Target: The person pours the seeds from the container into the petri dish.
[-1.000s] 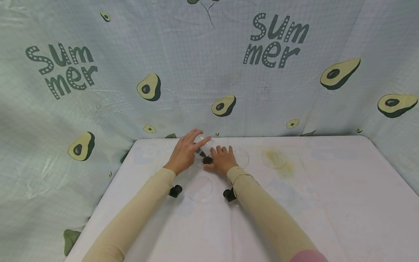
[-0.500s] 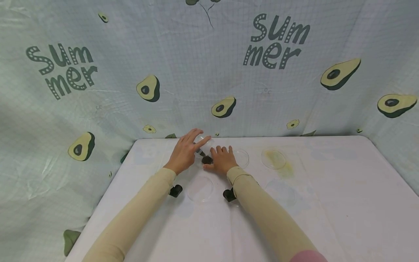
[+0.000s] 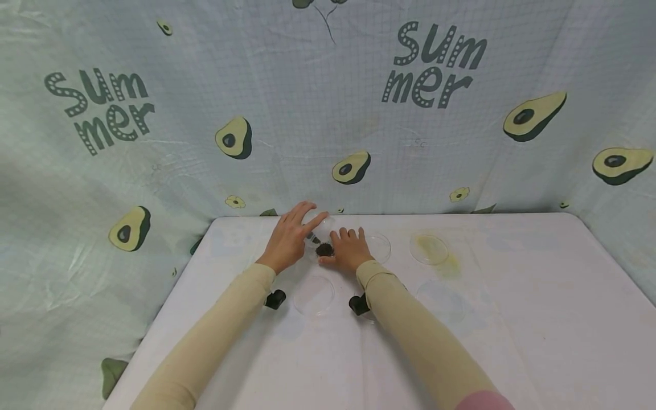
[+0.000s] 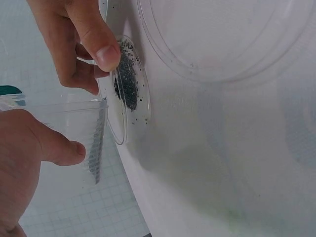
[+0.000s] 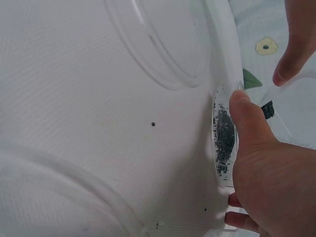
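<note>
My left hand (image 3: pixel 289 239) grips a tilted clear plastic container (image 4: pixel 59 121), its thumb lying along the wall. Dark granules (image 4: pixel 96 148) cling along one side inside it. The container's mouth is close beside a small clear petri dish (image 4: pixel 144 106), where a heap of black granules (image 4: pixel 129 81) lies with loose grains around it. With its thumb over the rim and fingers curled at the outside, my right hand (image 3: pixel 351 250) holds this dish, as the right wrist view also shows. Part of the dish is hidden behind that hand.
Other clear petri dishes stand on the white-covered table: one right of my right hand (image 3: pixel 389 249), one over a yellow stain (image 3: pixel 429 250), one in front (image 3: pixel 333 296). A stray black grain (image 5: pixel 153 124) lies on the cloth. A patterned curtain (image 3: pixel 287 102) rises behind.
Both hands stay almost still. The dark streak of granules in the tilted container looks shorter than before in the head view.
</note>
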{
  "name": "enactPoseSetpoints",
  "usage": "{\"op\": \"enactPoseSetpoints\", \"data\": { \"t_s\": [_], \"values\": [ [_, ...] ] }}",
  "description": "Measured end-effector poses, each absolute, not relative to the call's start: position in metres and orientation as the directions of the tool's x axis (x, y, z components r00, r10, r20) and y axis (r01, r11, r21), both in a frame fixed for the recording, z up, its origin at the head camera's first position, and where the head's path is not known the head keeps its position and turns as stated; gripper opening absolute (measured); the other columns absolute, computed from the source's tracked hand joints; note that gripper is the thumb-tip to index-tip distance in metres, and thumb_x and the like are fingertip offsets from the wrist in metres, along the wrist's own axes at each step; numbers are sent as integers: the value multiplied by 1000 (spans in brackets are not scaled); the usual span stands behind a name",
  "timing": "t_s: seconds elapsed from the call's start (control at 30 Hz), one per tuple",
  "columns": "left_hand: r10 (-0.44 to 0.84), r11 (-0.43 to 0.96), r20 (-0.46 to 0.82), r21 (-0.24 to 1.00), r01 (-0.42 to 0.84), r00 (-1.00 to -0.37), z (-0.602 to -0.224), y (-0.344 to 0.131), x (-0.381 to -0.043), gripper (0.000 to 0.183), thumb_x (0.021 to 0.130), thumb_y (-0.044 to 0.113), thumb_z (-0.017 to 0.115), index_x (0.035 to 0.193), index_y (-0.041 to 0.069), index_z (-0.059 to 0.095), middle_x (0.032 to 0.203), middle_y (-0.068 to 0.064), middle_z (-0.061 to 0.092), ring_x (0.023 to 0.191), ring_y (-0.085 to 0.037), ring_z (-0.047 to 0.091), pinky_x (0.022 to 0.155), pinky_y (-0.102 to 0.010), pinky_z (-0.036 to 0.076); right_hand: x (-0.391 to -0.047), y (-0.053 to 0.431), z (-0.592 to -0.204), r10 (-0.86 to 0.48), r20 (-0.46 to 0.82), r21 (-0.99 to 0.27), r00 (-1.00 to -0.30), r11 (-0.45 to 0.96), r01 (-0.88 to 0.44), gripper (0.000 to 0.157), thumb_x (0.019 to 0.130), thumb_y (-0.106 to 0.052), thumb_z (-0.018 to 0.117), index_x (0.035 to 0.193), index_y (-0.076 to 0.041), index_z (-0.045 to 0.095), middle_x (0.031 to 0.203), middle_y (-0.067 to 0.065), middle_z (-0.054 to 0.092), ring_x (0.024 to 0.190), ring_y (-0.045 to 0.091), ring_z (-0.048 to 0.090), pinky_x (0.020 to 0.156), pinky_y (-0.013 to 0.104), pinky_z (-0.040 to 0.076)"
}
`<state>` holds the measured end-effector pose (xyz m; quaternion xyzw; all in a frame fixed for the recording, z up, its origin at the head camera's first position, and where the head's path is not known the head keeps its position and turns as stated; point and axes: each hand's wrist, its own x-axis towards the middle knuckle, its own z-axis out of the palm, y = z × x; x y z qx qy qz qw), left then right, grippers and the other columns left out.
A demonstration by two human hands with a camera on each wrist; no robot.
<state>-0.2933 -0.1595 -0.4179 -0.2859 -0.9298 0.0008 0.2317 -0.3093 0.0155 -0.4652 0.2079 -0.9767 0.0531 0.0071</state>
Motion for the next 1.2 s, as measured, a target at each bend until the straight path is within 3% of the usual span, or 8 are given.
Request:
{"op": "enactPoseSetpoints", "data": {
  "t_s": [0.5,0.9,1.2],
  "values": [
    [461,861,477,-36,507,-748,-421,-171,-292,88,71,-6,77,146,24,40,147,-12,41,140,-28,34,108,-53,40,-307,19,-459,-406,31,-183,-913,896,-404,83,82,-66,60,142,-11,44,139,15,51,129,36,49,114,67,18],
    [406,880,468,33,475,-785,-422,-186,-288,92,69,4,84,147,10,34,150,-13,36,137,-30,39,107,-51,39,-306,23,-456,-446,86,-200,-891,868,-454,77,85,-63,60,141,-12,46,142,13,47,130,35,49,116,62,20],
    [372,877,517,75,474,-771,-429,-193,-285,96,64,5,88,144,3,35,141,-16,43,130,-32,44,102,-51,43,-299,24,-451,-481,69,-240,-874,842,-483,78,86,-59,62,144,-11,43,138,15,49,131,35,47,118,56,21]
  ]
}}
